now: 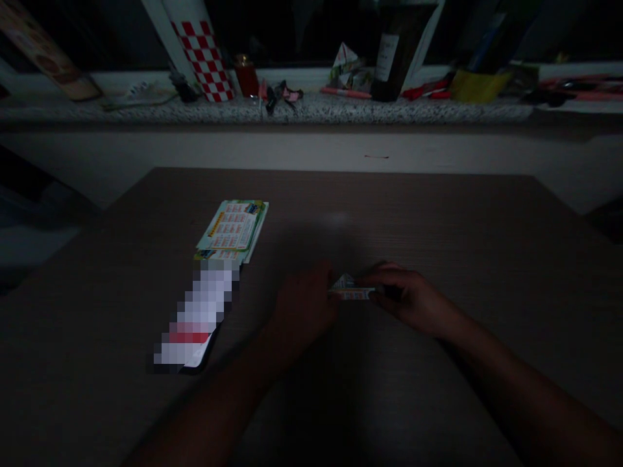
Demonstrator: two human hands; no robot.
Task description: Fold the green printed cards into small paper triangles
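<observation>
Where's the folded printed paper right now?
Head view, right of and below centre: the folded printed paper is held between the left hand and right hand, right of and nearer than the stack of printed cards.

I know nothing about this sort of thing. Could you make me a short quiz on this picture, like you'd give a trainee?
1. What do the left hand and the right hand hold between them?
2. True or false: the printed cards lie nearer the window sill than the phone does.
3. Which red-and-white pattern is on the tall container on the sill?
a) stripes
b) checks
c) dots

Key:
1. A small piece of folded printed paper.
2. True.
3. b
</observation>
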